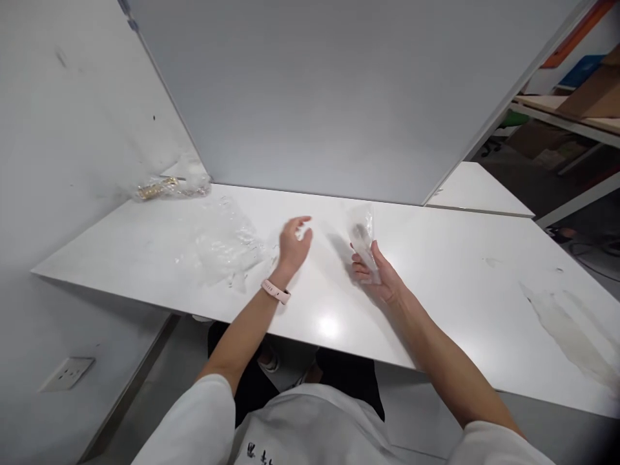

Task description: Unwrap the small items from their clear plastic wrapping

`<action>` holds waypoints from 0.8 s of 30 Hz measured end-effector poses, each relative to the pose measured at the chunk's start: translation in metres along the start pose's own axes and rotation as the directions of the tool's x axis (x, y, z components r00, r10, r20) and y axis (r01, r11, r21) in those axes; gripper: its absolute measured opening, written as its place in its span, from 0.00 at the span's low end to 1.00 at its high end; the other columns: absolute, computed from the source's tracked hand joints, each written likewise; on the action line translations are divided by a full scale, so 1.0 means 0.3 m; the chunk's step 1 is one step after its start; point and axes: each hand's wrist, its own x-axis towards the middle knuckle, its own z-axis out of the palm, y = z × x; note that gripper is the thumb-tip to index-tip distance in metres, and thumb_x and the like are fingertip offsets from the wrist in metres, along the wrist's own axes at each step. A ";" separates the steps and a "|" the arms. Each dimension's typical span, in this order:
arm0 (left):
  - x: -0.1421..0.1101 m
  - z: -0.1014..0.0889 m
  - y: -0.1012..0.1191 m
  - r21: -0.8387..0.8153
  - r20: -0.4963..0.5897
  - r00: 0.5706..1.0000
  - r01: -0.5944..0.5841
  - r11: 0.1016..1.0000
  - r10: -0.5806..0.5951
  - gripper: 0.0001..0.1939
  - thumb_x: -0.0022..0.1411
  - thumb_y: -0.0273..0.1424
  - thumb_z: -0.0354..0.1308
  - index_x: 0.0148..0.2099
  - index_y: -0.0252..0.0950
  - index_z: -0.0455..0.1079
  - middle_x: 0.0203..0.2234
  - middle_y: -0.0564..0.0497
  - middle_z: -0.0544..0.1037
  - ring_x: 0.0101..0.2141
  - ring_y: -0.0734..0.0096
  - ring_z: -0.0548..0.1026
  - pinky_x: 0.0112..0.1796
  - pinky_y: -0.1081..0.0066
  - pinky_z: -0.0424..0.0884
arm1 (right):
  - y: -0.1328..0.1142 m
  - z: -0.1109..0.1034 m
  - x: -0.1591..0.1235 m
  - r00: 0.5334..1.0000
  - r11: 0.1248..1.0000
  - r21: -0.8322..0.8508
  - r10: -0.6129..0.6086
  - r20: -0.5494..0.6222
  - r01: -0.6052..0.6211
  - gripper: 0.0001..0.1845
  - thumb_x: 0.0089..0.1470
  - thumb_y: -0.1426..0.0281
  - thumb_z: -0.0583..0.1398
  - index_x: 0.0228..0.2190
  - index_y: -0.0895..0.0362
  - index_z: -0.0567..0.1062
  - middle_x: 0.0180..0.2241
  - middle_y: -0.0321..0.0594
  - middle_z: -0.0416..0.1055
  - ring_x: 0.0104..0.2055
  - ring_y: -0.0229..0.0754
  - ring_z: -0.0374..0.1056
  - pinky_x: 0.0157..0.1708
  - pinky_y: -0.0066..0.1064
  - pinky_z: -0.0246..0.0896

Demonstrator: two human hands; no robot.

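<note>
My right hand (375,271) is closed round a small clear plastic bag (363,236) and holds it above the white table. Inside the bag is a pale item with a greyish rounded end; its kind cannot be made out. To the left, my left hand (294,245) hovers with thumb and fingers apart and nothing between them. A pink band (276,291) circles that wrist. Just left of this hand, a crumpled sheet of clear plastic (227,242) lies on the table.
At the table's back left corner sits a clear plastic bag with gold-coloured items (159,187) in it. A tall grey panel (314,97) rises along the back edge. The white table (436,284) has smudges at its right end. A wall socket (66,374) is low on the left.
</note>
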 end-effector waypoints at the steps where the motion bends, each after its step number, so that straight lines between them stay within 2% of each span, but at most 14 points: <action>1: -0.016 0.052 -0.004 -0.177 0.153 0.984 0.121 0.977 -0.094 0.13 0.61 0.35 0.59 0.48 0.37 0.73 0.47 0.41 0.77 0.50 0.57 0.74 0.53 0.56 0.69 | -0.002 0.002 -0.004 0.996 0.992 0.116 0.032 0.082 -0.042 0.38 0.57 0.37 0.47 0.48 0.53 0.74 0.34 0.41 0.72 0.24 0.37 0.58 0.21 0.31 0.58; 2: -0.033 0.099 -0.010 -0.319 0.315 0.937 0.254 0.913 -0.150 0.13 0.62 0.38 0.60 0.45 0.36 0.73 0.42 0.42 0.78 0.44 0.60 0.77 0.48 0.59 0.72 | -0.002 0.005 -0.009 0.986 0.976 0.198 0.057 0.159 -0.088 0.37 0.58 0.38 0.46 0.47 0.53 0.74 0.33 0.41 0.71 0.22 0.36 0.56 0.20 0.30 0.57; 4: -0.063 0.169 -0.023 -0.445 0.573 0.801 0.479 0.756 -0.171 0.16 0.61 0.44 0.61 0.39 0.34 0.73 0.31 0.46 0.77 0.32 0.67 0.77 0.39 0.64 0.74 | 0.004 0.015 -0.018 0.959 0.944 0.277 0.106 0.265 -0.181 0.35 0.60 0.40 0.47 0.45 0.54 0.76 0.33 0.41 0.71 0.22 0.36 0.57 0.20 0.30 0.59; 5: -0.076 0.190 -0.028 -0.455 0.650 0.742 0.553 0.698 -0.163 0.19 0.60 0.46 0.62 0.36 0.33 0.72 0.25 0.49 0.74 0.26 0.70 0.74 0.34 0.67 0.74 | 0.006 0.021 -0.022 0.948 0.934 0.283 0.131 0.292 -0.216 0.35 0.61 0.41 0.47 0.43 0.55 0.76 0.34 0.43 0.73 0.23 0.36 0.60 0.22 0.30 0.62; 7: -0.094 0.207 -0.035 -0.456 0.710 0.681 0.640 0.618 -0.181 0.21 0.58 0.48 0.64 0.34 0.33 0.70 0.17 0.56 0.67 0.17 0.76 0.66 0.25 0.71 0.69 | 0.003 0.035 -0.030 0.940 0.933 0.261 0.167 0.299 -0.249 0.36 0.61 0.40 0.46 0.43 0.56 0.76 0.39 0.47 0.75 0.30 0.40 0.68 0.29 0.34 0.70; 9: -0.101 0.200 -0.040 -0.482 0.692 0.683 0.678 0.555 -0.233 0.19 0.58 0.45 0.65 0.34 0.33 0.69 0.16 0.58 0.65 0.15 0.78 0.63 0.22 0.73 0.66 | -0.009 0.046 -0.037 0.946 0.937 0.244 0.182 0.267 -0.249 0.38 0.60 0.39 0.45 0.47 0.55 0.75 0.46 0.49 0.75 0.38 0.45 0.73 0.37 0.40 0.74; 12: -0.097 0.176 -0.045 -0.522 0.609 0.721 0.678 0.518 -0.330 0.12 0.59 0.36 0.65 0.33 0.33 0.68 0.22 0.54 0.71 0.21 0.76 0.70 0.26 0.73 0.69 | -0.029 0.040 -0.048 0.961 0.948 0.236 0.160 0.227 -0.213 0.39 0.59 0.37 0.47 0.56 0.50 0.70 0.51 0.48 0.74 0.45 0.50 0.74 0.40 0.43 0.75; 14: -0.092 0.164 -0.047 -0.516 0.567 0.733 0.672 0.531 -0.375 0.07 0.59 0.31 0.62 0.33 0.33 0.69 0.26 0.51 0.74 0.27 0.74 0.73 0.30 0.73 0.71 | -0.025 0.021 -0.055 0.973 0.975 0.154 0.131 0.193 -0.161 0.37 0.57 0.40 0.54 0.61 0.47 0.66 0.51 0.46 0.74 0.47 0.50 0.74 0.42 0.42 0.74; 16: -0.089 0.155 -0.045 -0.494 0.548 0.731 0.676 0.548 -0.407 0.05 0.60 0.29 0.59 0.34 0.32 0.72 0.29 0.49 0.76 0.29 0.72 0.74 0.32 0.71 0.72 | -0.005 -0.006 -0.057 0.991 0.995 0.000 0.095 0.091 -0.096 0.39 0.54 0.45 0.62 0.62 0.47 0.64 0.49 0.46 0.75 0.46 0.50 0.74 0.42 0.41 0.73; 18: -0.088 0.147 -0.040 -0.465 0.551 0.715 0.691 0.553 -0.430 0.08 0.63 0.29 0.56 0.39 0.31 0.75 0.32 0.46 0.78 0.31 0.69 0.76 0.33 0.69 0.73 | 0.022 -0.031 -0.055 0.997 0.984 -0.176 0.023 -0.079 -0.037 0.39 0.51 0.48 0.65 0.61 0.48 0.66 0.48 0.47 0.75 0.44 0.50 0.73 0.41 0.42 0.72; 20: -0.089 0.137 -0.034 -0.447 0.566 0.694 0.711 0.542 -0.445 0.12 0.65 0.29 0.53 0.44 0.30 0.76 0.35 0.43 0.81 0.34 0.65 0.78 0.34 0.67 0.74 | 0.041 -0.047 -0.052 0.966 0.941 -0.337 -0.103 -0.239 0.017 0.37 0.52 0.46 0.63 0.58 0.49 0.69 0.51 0.48 0.73 0.44 0.51 0.72 0.41 0.44 0.72; 21: -0.089 0.132 -0.031 -0.441 0.583 0.682 0.723 0.533 -0.442 0.14 0.66 0.29 0.52 0.46 0.30 0.76 0.38 0.41 0.81 0.36 0.63 0.78 0.35 0.66 0.75 | 0.044 -0.050 -0.052 0.945 0.919 -0.393 -0.160 -0.284 0.038 0.35 0.54 0.45 0.61 0.58 0.48 0.70 0.54 0.48 0.71 0.46 0.51 0.71 0.42 0.45 0.71; 22: -0.090 0.128 -0.029 -0.435 0.609 0.667 0.734 0.523 -0.430 0.15 0.66 0.30 0.52 0.49 0.29 0.76 0.40 0.39 0.81 0.38 0.61 0.79 0.36 0.64 0.76 | 0.043 -0.049 -0.054 0.934 0.905 -0.422 -0.198 -0.297 0.058 0.34 0.55 0.45 0.59 0.58 0.47 0.70 0.56 0.47 0.69 0.49 0.52 0.70 0.44 0.46 0.71; 24: -0.092 0.121 -0.024 -0.429 0.665 0.641 0.748 0.507 -0.383 0.18 0.67 0.30 0.51 0.54 0.30 0.74 0.45 0.38 0.81 0.41 0.58 0.79 0.37 0.62 0.77 | 0.031 -0.037 -0.059 0.948 0.911 -0.400 -0.208 -0.239 0.098 0.32 0.59 0.46 0.56 0.60 0.46 0.68 0.60 0.46 0.66 0.54 0.53 0.68 0.48 0.46 0.69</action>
